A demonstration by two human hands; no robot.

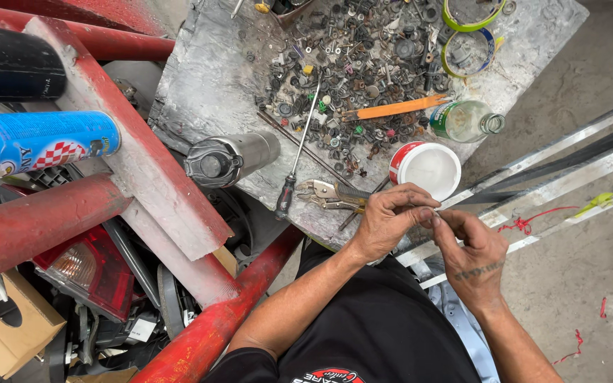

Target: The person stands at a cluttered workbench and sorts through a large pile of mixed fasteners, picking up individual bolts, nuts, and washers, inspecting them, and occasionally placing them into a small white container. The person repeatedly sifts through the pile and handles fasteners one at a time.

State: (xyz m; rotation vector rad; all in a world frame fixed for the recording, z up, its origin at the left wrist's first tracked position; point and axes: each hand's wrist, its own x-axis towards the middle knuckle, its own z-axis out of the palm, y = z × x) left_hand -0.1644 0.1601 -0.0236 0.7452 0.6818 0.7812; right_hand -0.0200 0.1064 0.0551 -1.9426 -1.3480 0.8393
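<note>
A scuffed grey tabletop (207,78) stands over a concrete floor (576,284), strewn with small dull metal nuts and washers (363,71); red painted steel beams (179,206) cross at left. At its near edge, left hand (389,221) and right hand (471,252) meet, fingers pinched on something too small to identify.

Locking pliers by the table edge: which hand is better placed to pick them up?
Probably the left hand: it sits just right of the locking pliers, nearly touching their handles. The right hand lies farther off, past the left, fingertips pinched against it.
</note>
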